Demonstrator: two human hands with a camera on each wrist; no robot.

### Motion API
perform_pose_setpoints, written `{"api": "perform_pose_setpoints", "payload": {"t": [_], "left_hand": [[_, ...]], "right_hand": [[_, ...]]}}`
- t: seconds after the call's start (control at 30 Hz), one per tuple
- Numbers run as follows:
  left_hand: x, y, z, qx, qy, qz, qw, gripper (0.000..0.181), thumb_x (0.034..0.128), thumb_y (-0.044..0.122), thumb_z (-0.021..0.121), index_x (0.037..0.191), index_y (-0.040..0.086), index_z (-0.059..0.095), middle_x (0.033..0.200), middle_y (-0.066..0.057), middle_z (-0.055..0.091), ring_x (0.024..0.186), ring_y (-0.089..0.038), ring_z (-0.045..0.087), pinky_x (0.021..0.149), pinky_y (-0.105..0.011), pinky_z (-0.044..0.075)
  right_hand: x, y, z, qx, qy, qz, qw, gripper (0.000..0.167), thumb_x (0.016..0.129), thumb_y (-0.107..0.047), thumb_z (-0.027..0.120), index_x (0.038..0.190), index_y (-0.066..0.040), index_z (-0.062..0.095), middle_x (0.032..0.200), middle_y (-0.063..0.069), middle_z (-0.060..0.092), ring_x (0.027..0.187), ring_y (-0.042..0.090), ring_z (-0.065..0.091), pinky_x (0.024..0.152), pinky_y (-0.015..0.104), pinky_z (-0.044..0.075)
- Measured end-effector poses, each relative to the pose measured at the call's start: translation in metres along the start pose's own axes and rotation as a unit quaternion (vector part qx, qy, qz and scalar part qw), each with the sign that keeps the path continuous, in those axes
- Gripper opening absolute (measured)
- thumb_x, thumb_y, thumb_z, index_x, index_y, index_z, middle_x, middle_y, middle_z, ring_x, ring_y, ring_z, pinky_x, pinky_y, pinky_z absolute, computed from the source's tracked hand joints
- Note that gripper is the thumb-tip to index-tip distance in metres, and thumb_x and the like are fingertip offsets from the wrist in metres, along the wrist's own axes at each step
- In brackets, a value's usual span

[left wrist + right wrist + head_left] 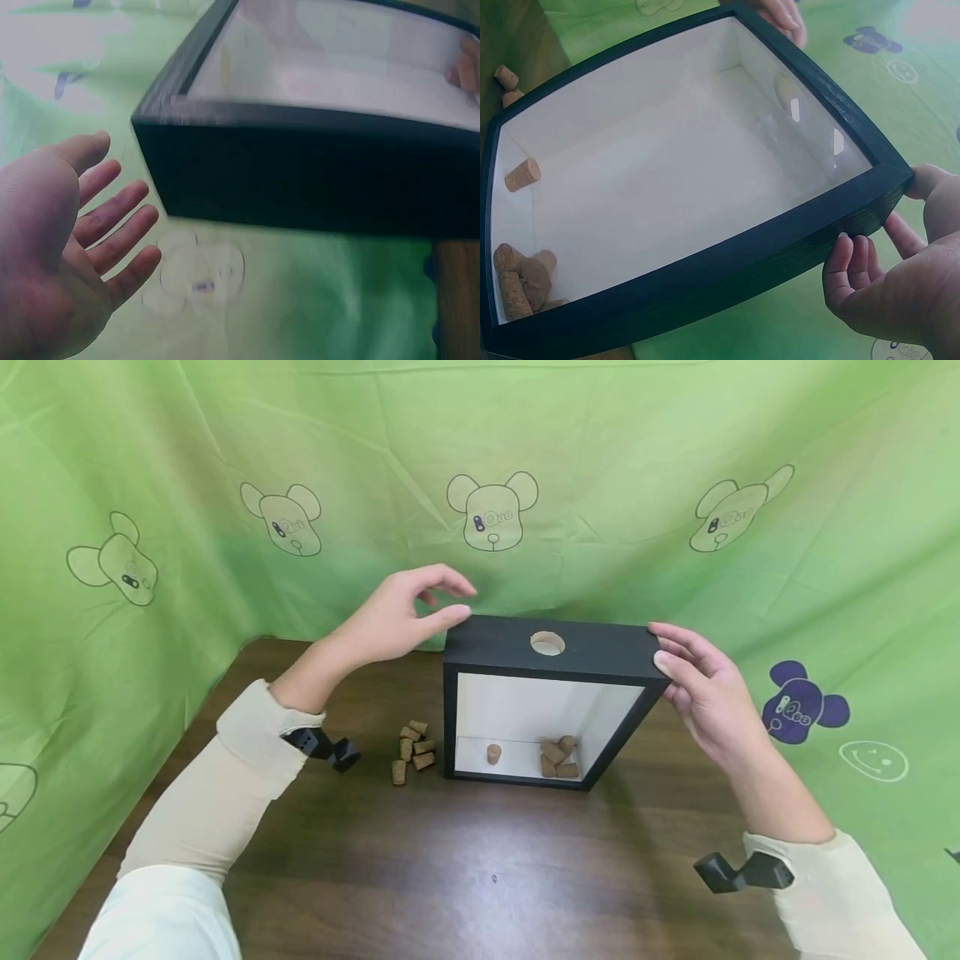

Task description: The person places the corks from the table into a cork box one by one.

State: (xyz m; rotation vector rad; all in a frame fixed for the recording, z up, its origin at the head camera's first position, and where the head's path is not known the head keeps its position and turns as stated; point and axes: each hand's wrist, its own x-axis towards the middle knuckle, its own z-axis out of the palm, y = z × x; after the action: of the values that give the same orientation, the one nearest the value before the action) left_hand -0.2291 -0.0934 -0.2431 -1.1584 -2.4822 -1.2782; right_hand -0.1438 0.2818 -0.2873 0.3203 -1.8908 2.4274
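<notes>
A black-framed shadow box [495, 645] with a clear front and white inside stands upright on the table. Its top has a round hole [547, 644]. Behind the pane, one cork [493, 753] stands on the left and several corks [555, 752] are piled at the right. At the upper right corner, my right hand [705, 689] grips the frame, its thumb [928, 180] against the edge. My left hand [397, 618] hovers by the upper left corner, fingers spread and holding nothing; the left wrist view shows a gap between its fingers [120, 214] and the frame.
More loose corks [417, 747] lie on the brown wooden table [420, 868], just left of the box. A green cloth [375, 443] printed with bear heads hangs behind and around the table. Each wrist carries a small black camera mount [742, 871].
</notes>
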Motion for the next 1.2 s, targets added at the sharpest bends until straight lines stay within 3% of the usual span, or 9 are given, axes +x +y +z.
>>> {"api": "perform_pose_setpoints", "payload": {"t": [0.2, 0.43, 0.6, 1.03, 1.2], "left_hand": [[-0.029, -0.019, -0.013, -0.014, 0.024, -0.039, 0.9988, 0.024, 0.0994, 0.018, 0.068, 0.120, 0.007, 0.068, 0.119, -0.004, 0.070, 0.111, -0.017, 0.062, 0.098, -0.039, 0.047], [-0.063, -0.041, -0.013, -0.016, 0.010, -0.091, 0.9957, 0.025, 0.1016, 0.020, 0.065, 0.123, 0.007, 0.067, 0.118, -0.007, 0.068, 0.101, -0.022, 0.063, 0.092, -0.040, 0.048], [-0.084, -0.057, -0.007, -0.015, -0.009, -0.110, 0.9938, 0.024, 0.1010, 0.019, 0.066, 0.123, 0.008, 0.067, 0.111, -0.008, 0.070, 0.093, -0.022, 0.064, 0.085, -0.041, 0.050], [-0.152, -0.104, 0.020, -0.041, -0.035, -0.151, 0.9870, 0.029, 0.0956, 0.013, 0.073, 0.123, 0.005, 0.067, 0.114, -0.006, 0.070, 0.104, -0.023, 0.064, 0.085, -0.031, 0.053], [-0.173, -0.123, 0.037, -0.055, -0.031, -0.167, 0.9839, 0.033, 0.0943, 0.012, 0.074, 0.124, 0.000, 0.066, 0.118, -0.016, 0.069, 0.105, -0.027, 0.065, 0.086, -0.034, 0.054]], "right_hand": [[-0.001, 0.000, -0.001, 0.001, 0.001, 0.001, 1.0000, 0.034, 0.102, 0.002, 0.057, 0.133, -0.009, 0.065, 0.125, 0.008, 0.051, 0.095, 0.011, 0.067, 0.079, 0.020, 0.056], [-0.001, -0.001, -0.001, -0.003, 0.003, 0.004, 1.0000, 0.034, 0.102, 0.001, 0.057, 0.133, -0.010, 0.065, 0.126, 0.008, 0.050, 0.095, 0.010, 0.066, 0.078, 0.020, 0.055], [-0.001, -0.001, -0.002, -0.002, 0.003, 0.000, 1.0000, 0.033, 0.102, 0.002, 0.057, 0.132, -0.010, 0.066, 0.126, 0.007, 0.054, 0.095, 0.010, 0.067, 0.078, 0.020, 0.055], [0.000, -0.001, 0.002, -0.015, 0.002, 0.003, 0.9999, 0.034, 0.102, 0.001, 0.058, 0.133, -0.011, 0.065, 0.127, 0.006, 0.053, 0.095, 0.009, 0.065, 0.077, 0.019, 0.054], [-0.001, -0.001, 0.001, -0.014, 0.005, 0.007, 0.9999, 0.034, 0.102, 0.001, 0.057, 0.133, -0.011, 0.065, 0.127, 0.006, 0.053, 0.093, 0.009, 0.065, 0.076, 0.019, 0.053]]}}
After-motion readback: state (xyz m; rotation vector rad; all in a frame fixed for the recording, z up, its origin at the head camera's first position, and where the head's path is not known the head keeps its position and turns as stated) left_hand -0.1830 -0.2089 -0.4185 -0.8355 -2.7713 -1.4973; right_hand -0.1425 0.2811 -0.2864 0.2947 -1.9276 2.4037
